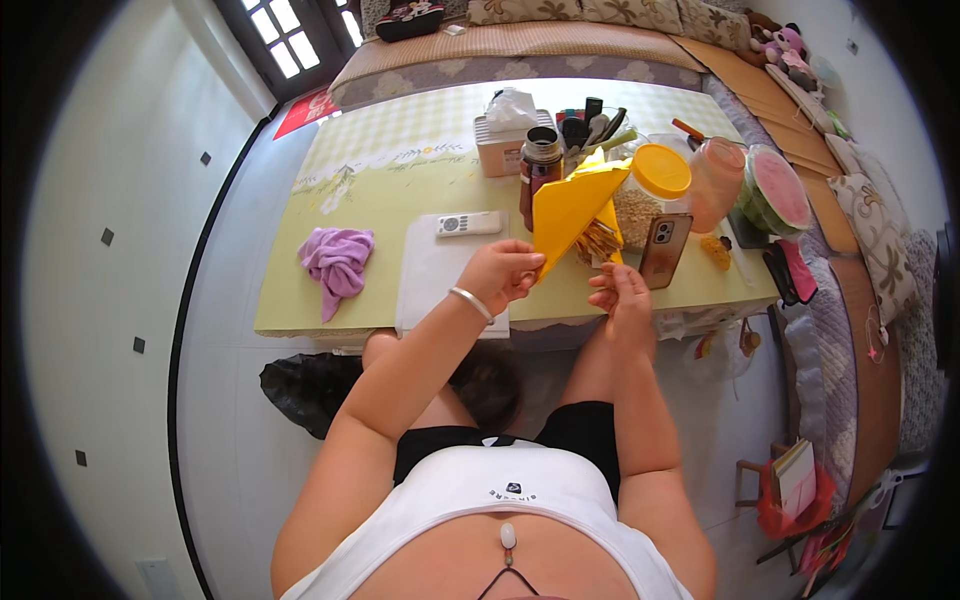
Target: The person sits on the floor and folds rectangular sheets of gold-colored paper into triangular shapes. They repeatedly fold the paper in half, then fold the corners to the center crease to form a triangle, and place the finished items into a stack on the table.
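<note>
A bright yellow folded sheet (575,208), which looks like stiff paper, stands tilted over the table in front of me. Brown strip-like pieces (597,243) show in the opening at its lower right. My left hand (505,272), with a silver bangle on its wrist, pinches the sheet's lower left edge between thumb and fingers. Close to the brown pieces, my right hand (625,292) has its fingertips drawn together at the sheet's lower right; what they grip is too small to make out. Just right of the sheet, a phone (664,250) stands propped upright.
Behind the sheet are a dark flask (541,160), a tissue box (500,150) and a yellow-lidded jar (661,172). Half a watermelon (778,190) sits at right. A white remote (468,224) lies on a white pad (420,270), with a purple cloth (338,264) farther left.
</note>
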{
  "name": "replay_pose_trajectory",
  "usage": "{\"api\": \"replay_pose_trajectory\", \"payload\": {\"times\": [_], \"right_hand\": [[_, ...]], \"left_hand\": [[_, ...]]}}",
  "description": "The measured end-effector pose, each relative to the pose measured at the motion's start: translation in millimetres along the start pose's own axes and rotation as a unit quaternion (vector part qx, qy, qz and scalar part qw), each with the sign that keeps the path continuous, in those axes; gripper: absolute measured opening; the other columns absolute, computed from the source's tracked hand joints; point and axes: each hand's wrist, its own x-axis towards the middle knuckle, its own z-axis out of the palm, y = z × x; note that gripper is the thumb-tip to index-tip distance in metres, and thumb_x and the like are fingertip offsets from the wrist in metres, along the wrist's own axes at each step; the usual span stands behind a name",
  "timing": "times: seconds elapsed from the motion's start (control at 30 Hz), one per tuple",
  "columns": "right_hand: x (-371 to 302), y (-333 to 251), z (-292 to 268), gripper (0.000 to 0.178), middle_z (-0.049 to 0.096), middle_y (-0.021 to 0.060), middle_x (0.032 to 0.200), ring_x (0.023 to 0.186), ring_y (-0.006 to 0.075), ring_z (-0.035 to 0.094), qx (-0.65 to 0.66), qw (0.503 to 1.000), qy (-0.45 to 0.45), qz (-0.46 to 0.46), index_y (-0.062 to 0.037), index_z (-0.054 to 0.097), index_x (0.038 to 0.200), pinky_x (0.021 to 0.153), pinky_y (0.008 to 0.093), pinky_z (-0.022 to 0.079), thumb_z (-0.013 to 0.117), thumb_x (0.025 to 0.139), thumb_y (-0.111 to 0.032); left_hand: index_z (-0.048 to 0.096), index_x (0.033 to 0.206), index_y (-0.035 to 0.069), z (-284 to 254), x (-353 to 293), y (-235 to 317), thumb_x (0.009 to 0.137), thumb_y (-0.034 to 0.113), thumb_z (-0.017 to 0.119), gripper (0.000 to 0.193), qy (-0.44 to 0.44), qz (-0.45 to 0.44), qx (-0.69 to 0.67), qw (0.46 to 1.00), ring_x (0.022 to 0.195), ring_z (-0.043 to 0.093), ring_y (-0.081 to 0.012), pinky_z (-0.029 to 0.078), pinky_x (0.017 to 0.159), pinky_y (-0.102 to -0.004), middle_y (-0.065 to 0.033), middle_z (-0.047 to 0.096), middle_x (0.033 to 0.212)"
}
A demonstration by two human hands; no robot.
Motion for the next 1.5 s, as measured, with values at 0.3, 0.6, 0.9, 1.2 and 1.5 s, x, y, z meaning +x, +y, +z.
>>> {"api": "replay_pose_trajectory", "payload": {"times": [0.3,0.6,0.9,1.2,1.5], "right_hand": [[6,5,9,0.02,0.071,0.0101,0.09,0.064,0.0145,0.068,-0.056,0.996,-0.037,0.051,-0.0009,0.064,0.111,0.062,0.0262,0.056,0.053,0.103,-0.016],[30,-3,60,0.035,0.072,0.0098,0.084,0.054,0.0135,0.065,-0.032,0.993,-0.049,0.104,-0.0006,0.065,0.106,0.052,0.0247,0.053,0.057,0.102,-0.035],[36,-16,65,0.027,0.067,0.0085,0.067,0.045,0.0113,0.06,-0.152,0.987,-0.02,0.04,0.0013,0.065,0.087,0.042,0.0238,0.049,0.057,0.1,-0.021],[54,-101,60,0.03,0.064,0.0097,0.055,0.042,0.0139,0.059,-0.448,0.894,-0.03,0.009,0.0014,0.063,0.071,0.042,0.0288,0.046,0.056,0.092,-0.02],[95,-103,65,0.042,0.071,0.0182,0.072,0.062,0.0299,0.07,-0.682,0.731,0.002,-0.028,0.0024,0.071,0.087,0.06,0.0398,0.056,0.061,0.093,-0.038]], "left_hand": [[0.065,0.091,0.009,30,70,7,0.09,0.011,0.071,0.005,0.096,-0.054,-0.057,0.992,0.057,0.058,-0.0051,0.044,0.048,-0.0185,0.0024,0.064,0.073],[0.063,0.092,0.003,29,76,1,0.089,0.012,0.073,0.014,0.109,0.015,0.042,0.993,0.048,0.05,-0.0081,0.041,0.044,-0.0203,-0.0022,0.062,0.072],[0.057,0.085,0.005,17,64,5,0.089,0.011,0.071,0.016,0.101,0.053,0.031,0.993,0.046,0.045,-0.0094,0.031,0.039,-0.0247,-0.0032,0.056,0.069],[0.059,0.089,0.004,-36,34,-39,0.088,0.008,0.068,0.01,0.044,0.009,0.008,0.999,0.046,0.046,-0.0108,0.031,0.04,-0.0234,-0.0053,0.057,0.071],[0.062,0.089,0.002,-87,-2,-41,0.089,0.008,0.068,0.009,0.042,0.048,0.074,0.995,0.05,0.05,-0.0113,0.038,0.045,-0.0235,-0.005,0.058,0.07]]}}
